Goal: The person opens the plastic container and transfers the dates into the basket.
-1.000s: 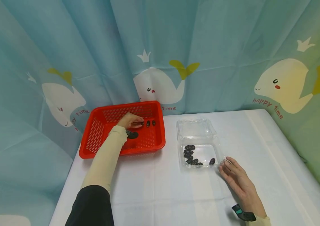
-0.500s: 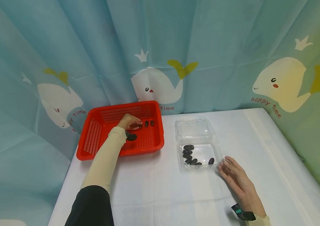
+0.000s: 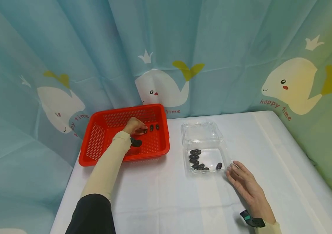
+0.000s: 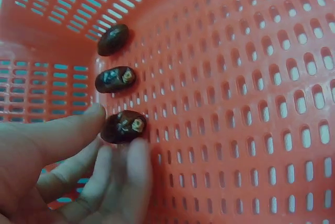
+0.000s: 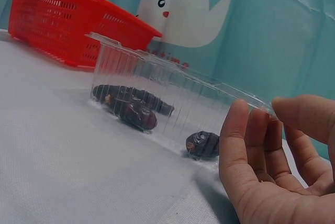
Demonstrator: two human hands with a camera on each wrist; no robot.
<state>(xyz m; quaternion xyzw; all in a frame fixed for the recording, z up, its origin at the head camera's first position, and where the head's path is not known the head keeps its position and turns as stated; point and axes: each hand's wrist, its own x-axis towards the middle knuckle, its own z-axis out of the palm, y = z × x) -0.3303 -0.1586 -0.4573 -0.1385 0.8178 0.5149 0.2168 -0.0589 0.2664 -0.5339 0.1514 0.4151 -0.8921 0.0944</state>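
My left hand [image 3: 135, 126] reaches into the red plastic basket [image 3: 154, 156]. In the left wrist view its thumb and fingers close about one dark date [image 4: 125, 126], thumb at one end, fingertips along the side. Two more dates, one with a pale stem end [image 4: 115, 79] and one in the corner [image 4: 114, 39], lie in a row beyond it. The right hand [image 3: 247, 185] pinches the near right corner of a clear plastic clamshell box [image 3: 212, 156]. Inside this box several dates [image 3: 195, 157] line the left and front sides, and a single date [image 3: 219, 166] lies near the right hand.
The box's lid [image 3: 202, 132] lies folded back, away from me. Both containers stand on a white-covered table [image 3: 166, 201], basket left, box right. A blue-green curtain [image 3: 227, 42] with whale prints hangs behind the table's far edge.
The head view has shifted slightly. My left hand stays at the same date, its fingers drawn slightly closer; the right hand keeps its hold on the box corner.
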